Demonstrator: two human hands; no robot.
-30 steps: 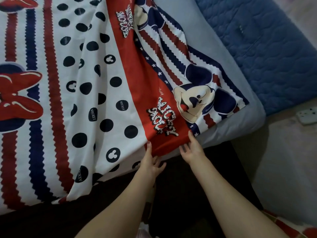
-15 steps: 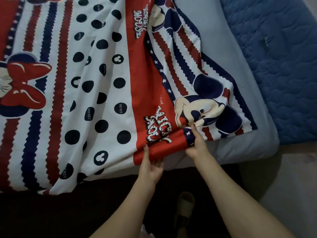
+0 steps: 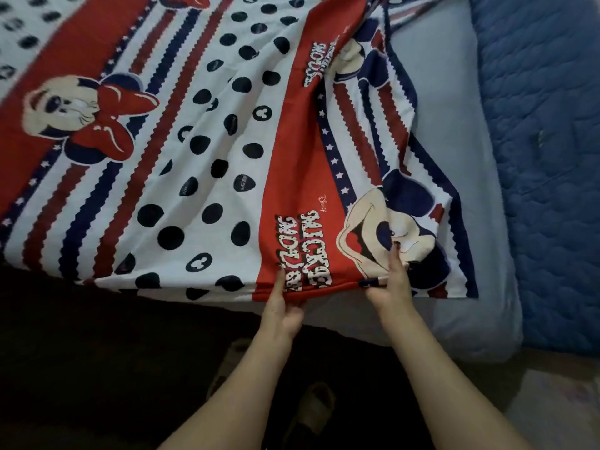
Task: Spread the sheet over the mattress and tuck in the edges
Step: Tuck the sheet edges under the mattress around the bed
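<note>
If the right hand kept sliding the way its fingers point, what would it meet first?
The right hand points up the bed, its fingers already on the sheet at the printed mouse face. Going on, it would likely ride over a raised fold of sheet; the bare mattress lies off to the right.

The sheet point(image 3: 201, 164) reads "MICKEY MOUSE" and "Disney".
</note>
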